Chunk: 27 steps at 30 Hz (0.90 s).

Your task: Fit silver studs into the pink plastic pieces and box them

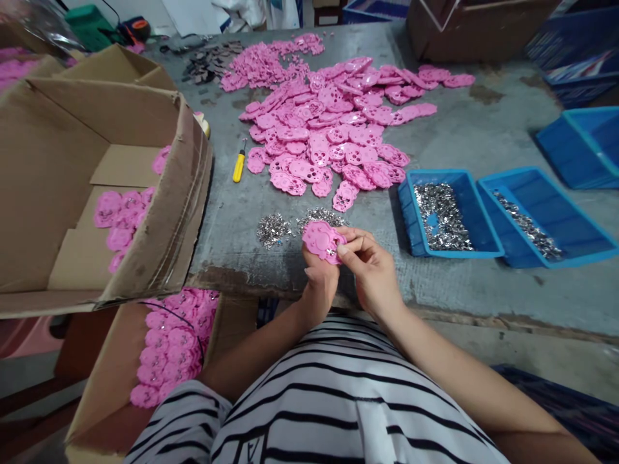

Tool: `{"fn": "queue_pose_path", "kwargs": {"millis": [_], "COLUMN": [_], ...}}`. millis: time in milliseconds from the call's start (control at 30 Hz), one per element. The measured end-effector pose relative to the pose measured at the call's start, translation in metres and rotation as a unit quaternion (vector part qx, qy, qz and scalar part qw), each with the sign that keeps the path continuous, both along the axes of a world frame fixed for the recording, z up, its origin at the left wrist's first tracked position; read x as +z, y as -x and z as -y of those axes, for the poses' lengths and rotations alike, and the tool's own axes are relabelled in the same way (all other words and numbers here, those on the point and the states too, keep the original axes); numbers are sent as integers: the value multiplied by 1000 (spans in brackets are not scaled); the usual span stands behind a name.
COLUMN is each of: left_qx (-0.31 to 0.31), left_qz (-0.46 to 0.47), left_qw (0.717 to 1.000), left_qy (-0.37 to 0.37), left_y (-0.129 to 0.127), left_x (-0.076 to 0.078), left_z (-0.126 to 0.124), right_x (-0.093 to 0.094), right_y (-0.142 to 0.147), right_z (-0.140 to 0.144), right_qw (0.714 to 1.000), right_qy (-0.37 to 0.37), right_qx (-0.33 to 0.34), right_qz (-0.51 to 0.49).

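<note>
A flat pink plastic part [319, 240] with a scalloped edge and holes is held over the front of the table. My left hand [320, 280] grips it from below. At its right end, my right hand [370, 261] has thumb and fingers pinched at a hole where small shiny metal bits show; whether a loose bit is between the fingertips I cannot tell. Just behind the part lie two small heaps of metal pieces, a left heap [273, 230] and a right heap [322, 216] that the part and hand partly cover.
Farther back spreads a big pile of pink parts [333, 129]. A yellow-handled screwdriver [238, 166] lies left of it. Blue bins [452, 252] with metal pieces stand at right. A cardboard box [193, 193] sits at left; another box [91, 393] below holds stacked pink parts.
</note>
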<state>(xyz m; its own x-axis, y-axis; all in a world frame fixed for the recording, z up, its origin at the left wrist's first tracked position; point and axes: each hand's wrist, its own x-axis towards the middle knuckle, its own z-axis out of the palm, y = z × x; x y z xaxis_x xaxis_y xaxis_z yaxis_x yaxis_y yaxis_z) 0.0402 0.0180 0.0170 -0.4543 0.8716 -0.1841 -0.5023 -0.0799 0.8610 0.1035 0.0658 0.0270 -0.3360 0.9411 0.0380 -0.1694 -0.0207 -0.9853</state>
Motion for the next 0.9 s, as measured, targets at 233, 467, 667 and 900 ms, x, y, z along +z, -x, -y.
{"fn": "queue_pose_path", "kwargs": {"millis": [233,467,667,900], "left_qx": [-8,-31,-65,-113], "left_qz": [21,49,58,68], "left_qw": [995,996,995,991], "left_qy": [-97,-63,-38,18], "left_y": [5,14,16,18], "left_x": [8,12,9,-3], "left_z": [-2,-1,4,9], "right_x": [6,24,26,59], "right_y": [-14,-85,-120,-184], "right_z": [-27,-139,-153,-168], "right_qw": [992,827,775,641], "right_qy": [-91,-161,-120,17], "right_qx": [-72,-156,-122,-191], "right_qz": [52,516,608,743]}}
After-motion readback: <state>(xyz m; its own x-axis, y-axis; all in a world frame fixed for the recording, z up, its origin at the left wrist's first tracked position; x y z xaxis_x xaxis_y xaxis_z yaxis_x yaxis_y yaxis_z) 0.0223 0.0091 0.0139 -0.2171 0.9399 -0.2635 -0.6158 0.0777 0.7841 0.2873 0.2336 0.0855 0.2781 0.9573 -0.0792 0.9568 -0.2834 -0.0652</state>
